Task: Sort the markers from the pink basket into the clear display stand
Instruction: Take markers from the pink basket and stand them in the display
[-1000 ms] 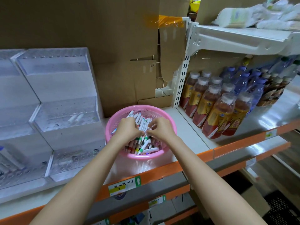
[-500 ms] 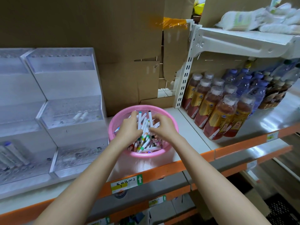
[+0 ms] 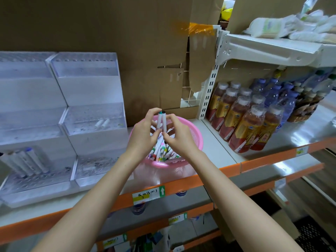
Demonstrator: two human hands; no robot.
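A pink basket (image 3: 197, 138) stands on the shelf, holding several white markers (image 3: 163, 151) with coloured caps. Above it my left hand (image 3: 143, 131) and my right hand (image 3: 179, 135) hold two upright markers (image 3: 162, 120) side by side, one with a teal cap and one with a black cap. My left fingers curl round the teal-capped one, my right fingers pinch the black-capped one. The clear tiered display stand (image 3: 87, 113) sits to the left. Two white markers (image 3: 102, 123) lie in its middle tier. Several grey markers (image 3: 27, 161) lean in the lower left tier.
Rows of drink bottles (image 3: 243, 120) fill the shelf to the right behind a white upright (image 3: 209, 91). Cardboard (image 3: 127, 42) backs the shelf. An orange shelf edge (image 3: 181, 186) with price labels runs across the front. A white shelf (image 3: 272, 48) above holds wrapped packs.
Both hands have risen out of the basket, lifting two markers from the pile until they stand upright above the rim.
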